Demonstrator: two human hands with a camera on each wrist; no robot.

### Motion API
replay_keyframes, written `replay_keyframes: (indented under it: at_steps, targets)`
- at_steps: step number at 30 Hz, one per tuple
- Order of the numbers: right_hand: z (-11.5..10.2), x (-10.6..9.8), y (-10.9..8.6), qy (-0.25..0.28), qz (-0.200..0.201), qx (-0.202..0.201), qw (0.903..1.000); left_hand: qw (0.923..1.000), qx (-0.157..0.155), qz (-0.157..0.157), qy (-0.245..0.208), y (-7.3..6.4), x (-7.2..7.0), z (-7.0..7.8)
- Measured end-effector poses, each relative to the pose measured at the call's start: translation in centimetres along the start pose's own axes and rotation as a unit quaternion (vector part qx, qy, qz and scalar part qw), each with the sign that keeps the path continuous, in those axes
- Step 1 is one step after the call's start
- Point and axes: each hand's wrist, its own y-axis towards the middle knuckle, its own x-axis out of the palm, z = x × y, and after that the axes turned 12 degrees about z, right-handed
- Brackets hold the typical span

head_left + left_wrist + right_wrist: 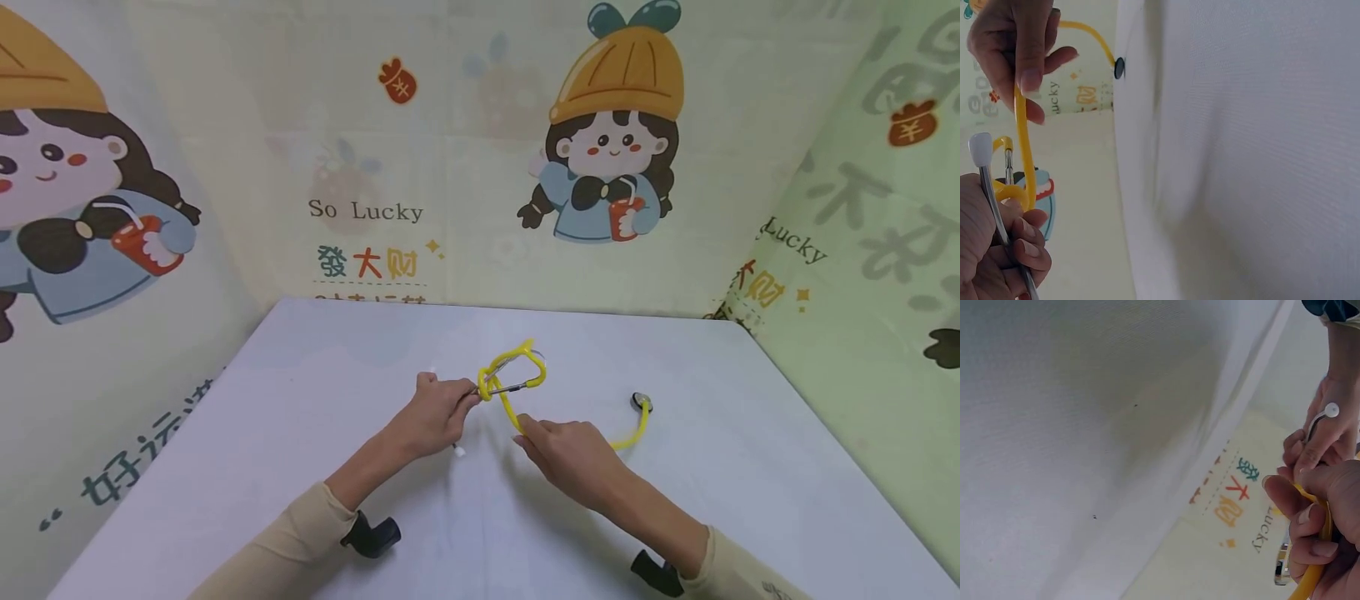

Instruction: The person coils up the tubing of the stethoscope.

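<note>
A stethoscope with yellow tubing (536, 377) is held above the white table. Its tube loops around the metal ear tubes near my left hand (435, 418), which grips those ear tubes. One white ear tip (980, 149) sticks out past the left palm in the left wrist view. My right hand (576, 460) pinches the yellow tube (1021, 125) a short way from the loop, fingers curled round it. Beyond the right hand, the tube runs to the round chest piece (641, 403), which rests on the table at the right.
The white table (337, 350) spreads beneath both hands. Printed cloth walls (480, 150) with cartoon figures enclose its back and sides. A black camera piece (375, 537) sits at the left wrist and another (656, 575) at the right wrist.
</note>
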Motion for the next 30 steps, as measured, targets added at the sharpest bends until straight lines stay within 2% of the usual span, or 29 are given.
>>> replay_keyframes:
  at_steps: [4, 7, 13, 20, 25, 30]
  targets:
    - [-0.4, -0.7, 0.1, -0.009, 0.007, -0.011, 0.9999, 0.9999, -0.013, 0.0, 0.011, 0.0, 0.1, -0.2]
    - [-0.6, -1.4, 0.4, -0.022, 0.01, -0.016, 0.9996, 0.9992, -0.009, -0.001, 0.039, 0.0, 0.2, -0.4]
    - [-1.0, -2.9, 1.0, -0.034, -0.01, -0.031, 0.9989, 0.9957, -0.001, -0.008, 0.092, -0.2, 0.2, -0.6]
    - [-0.6, -4.2, 2.0, -0.047, 0.001, -0.076, 0.996, 0.9931, 0.007, -0.058, 0.101, 0.3, 0.6, 0.1]
    - [0.3, -4.6, 2.6, -0.039, 0.012, -0.083, 0.9957, 0.9899, 0.025, -0.083, 0.112, 0.5, 0.7, 0.2]
    - [1.1, -4.6, 3.1, -0.021, 0.02, -0.089, 0.9956, 0.9832, 0.039, -0.129, 0.123, 0.6, 0.7, 0.4]
